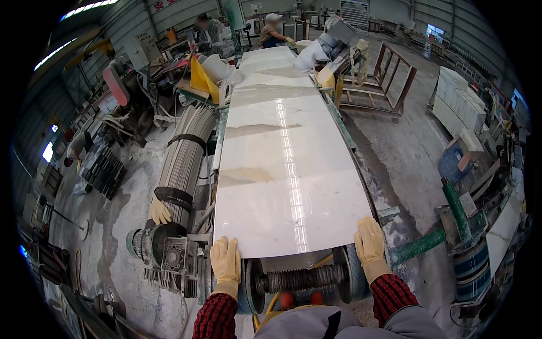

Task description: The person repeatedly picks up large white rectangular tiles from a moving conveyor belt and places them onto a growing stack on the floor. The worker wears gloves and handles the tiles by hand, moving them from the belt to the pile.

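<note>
A long polished white stone slab (293, 206) with grey-brown veining lies on a belt line running away from me. My left hand (226, 264), in a cream work glove, rests at its near left corner, fingers stretched forward. At the opposite near corner, my right hand (370, 246) wears a matching glove and lies along the edge with extended fingers. Both palms face away, so any contact underneath is hidden. Below the slab's near edge, between my hands, sits a dark ribbed roller (305, 278).
To the left stand a strapped bundle of pale strips (182, 155), a loose cream glove (160, 210) and a motor (148, 244). A green pipe (419, 247) and blue drum (472, 272) are right, a rusty frame (375, 93) beyond. A person (272, 33) works near the far end.
</note>
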{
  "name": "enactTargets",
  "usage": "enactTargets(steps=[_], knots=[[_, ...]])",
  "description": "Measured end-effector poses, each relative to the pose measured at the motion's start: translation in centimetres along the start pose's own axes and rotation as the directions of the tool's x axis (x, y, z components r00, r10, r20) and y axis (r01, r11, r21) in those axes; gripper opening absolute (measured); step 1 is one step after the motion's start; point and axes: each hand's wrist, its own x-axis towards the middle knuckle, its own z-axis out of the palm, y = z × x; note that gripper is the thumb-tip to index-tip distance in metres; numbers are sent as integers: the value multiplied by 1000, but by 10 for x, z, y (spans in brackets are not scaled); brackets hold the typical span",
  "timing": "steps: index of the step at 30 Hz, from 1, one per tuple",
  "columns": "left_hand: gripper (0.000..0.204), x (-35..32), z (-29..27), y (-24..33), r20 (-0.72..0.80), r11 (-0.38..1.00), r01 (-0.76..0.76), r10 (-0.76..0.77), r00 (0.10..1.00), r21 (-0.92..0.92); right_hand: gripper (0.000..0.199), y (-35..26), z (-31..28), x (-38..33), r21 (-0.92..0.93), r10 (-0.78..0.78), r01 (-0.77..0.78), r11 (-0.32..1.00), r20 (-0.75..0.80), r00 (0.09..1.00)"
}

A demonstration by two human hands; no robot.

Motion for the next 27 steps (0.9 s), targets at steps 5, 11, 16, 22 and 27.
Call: enactTargets(steps=[5,11,16,22,27], knots=[[44,-1,-3,2,-1,1000,-2,2,1000,-6,34,-1,-3,-2,3,-1,1,1000,0,1000],[43,-3,-3,2,1,1000,3,-3,1000,0,33,0,-3,-3,13,-1,1,1000,11,1000],[44,-5,-5,2,-16,1000,-11,11,1000,3,33,-2,-5,-6,4,3,-4,1000,17,1000],[44,-7,-7,5,-34,1000,-19,20,999,23,33,-4,-7,-6,6,0,0,1000,13,1000],[44,-9,-9,6,-26,999,-13,14,1000,30,32,-6,-9,-8,-5,-3,3,1000,14,1000]])
